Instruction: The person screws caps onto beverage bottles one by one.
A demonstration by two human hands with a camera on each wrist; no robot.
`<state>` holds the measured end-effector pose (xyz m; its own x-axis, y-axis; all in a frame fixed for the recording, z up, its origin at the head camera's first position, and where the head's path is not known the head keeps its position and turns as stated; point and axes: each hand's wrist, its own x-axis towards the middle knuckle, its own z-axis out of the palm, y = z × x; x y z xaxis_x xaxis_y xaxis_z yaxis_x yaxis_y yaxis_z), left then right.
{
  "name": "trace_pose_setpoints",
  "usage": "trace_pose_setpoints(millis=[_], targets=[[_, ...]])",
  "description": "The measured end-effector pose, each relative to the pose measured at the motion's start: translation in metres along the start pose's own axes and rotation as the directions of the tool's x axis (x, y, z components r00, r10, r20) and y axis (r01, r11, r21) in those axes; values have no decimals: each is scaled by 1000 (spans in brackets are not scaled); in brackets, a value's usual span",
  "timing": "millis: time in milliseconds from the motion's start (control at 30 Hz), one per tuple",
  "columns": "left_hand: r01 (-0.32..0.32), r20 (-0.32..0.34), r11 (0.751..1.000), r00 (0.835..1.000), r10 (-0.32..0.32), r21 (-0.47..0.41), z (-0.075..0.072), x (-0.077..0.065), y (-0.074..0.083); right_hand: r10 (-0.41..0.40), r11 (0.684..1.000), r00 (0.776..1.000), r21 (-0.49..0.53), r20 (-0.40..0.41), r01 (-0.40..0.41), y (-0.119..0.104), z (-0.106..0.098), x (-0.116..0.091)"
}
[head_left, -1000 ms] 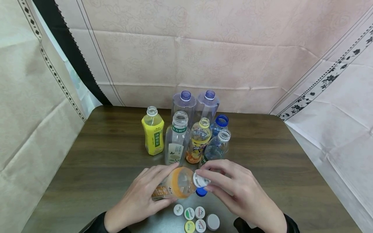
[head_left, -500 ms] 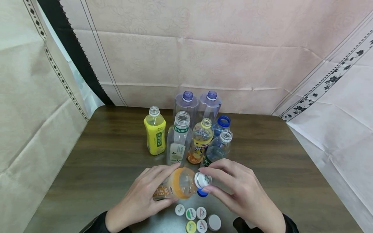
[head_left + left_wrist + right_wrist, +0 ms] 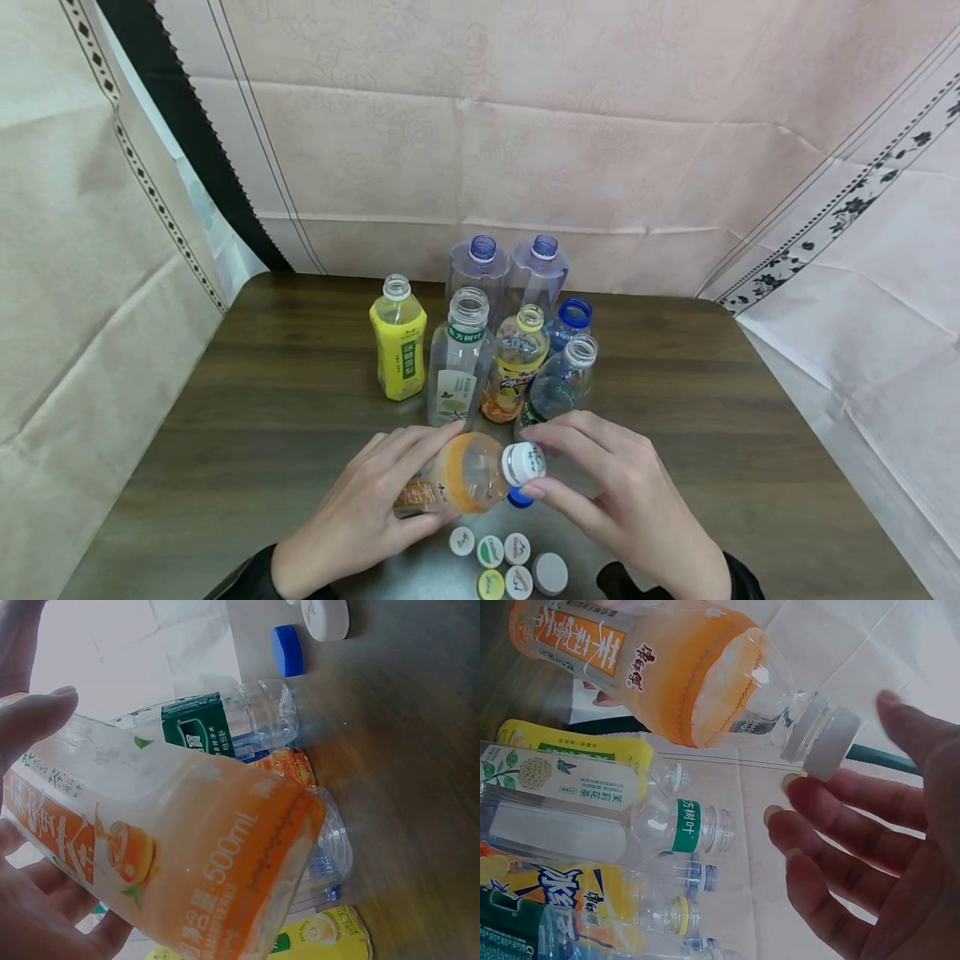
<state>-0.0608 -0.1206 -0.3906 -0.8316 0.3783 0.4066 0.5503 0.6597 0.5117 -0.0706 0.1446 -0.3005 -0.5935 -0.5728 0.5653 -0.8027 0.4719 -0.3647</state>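
My left hand grips an orange-labelled plastic drink bottle around its body. It lies tilted, neck toward my right hand. A white cap sits on the bottle's mouth, its printed top facing right. Around that cap my right hand holds its fingers loosely parted. In the right wrist view the thumb stands apart from the cap, while one fingertip is right at its lower edge. In the left wrist view, the left thumb lies across the bottle's label.
Beyond the hands stand several uncapped bottles: a yellow one, a clear green-banded one, an orange-yellow one, and two purple-tinted ones behind. Several loose caps lie on the table in front, with a blue cap partly hidden.
My right fingers pinched the white cap a second ago and have since parted from it. The cap's top now shows more fully. My left hand and the bottle stay nearly still.
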Motion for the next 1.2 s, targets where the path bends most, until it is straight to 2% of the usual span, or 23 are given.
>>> trace_pose_setpoints(millis=[133,267,467,633,967,1200], targets=[[-7,-9,1000,1000,7,1,1,0,0,-9,1000,1000,-1,5,9,0,-3,-2],[-18,-22,1000,1000,18,9,1,0,-1,-67,998,998,22,19,66,-1,-6,-1],[-8,-11,1000,1000,8,3,0,0,-1,-155,987,984,64,87,150,1,-8,-1],[-10,-10,1000,1000,10,12,0,0,-2,-201,978,975,84,91,193,2,-6,-1],[-13,-12,1000,1000,14,9,0,-1,-2,-178,982,978,89,112,168,3,-6,-1],[-14,-15,1000,1000,14,13,0,-1,-1,-170,982,982,102,80,162,4,-3,-1]])
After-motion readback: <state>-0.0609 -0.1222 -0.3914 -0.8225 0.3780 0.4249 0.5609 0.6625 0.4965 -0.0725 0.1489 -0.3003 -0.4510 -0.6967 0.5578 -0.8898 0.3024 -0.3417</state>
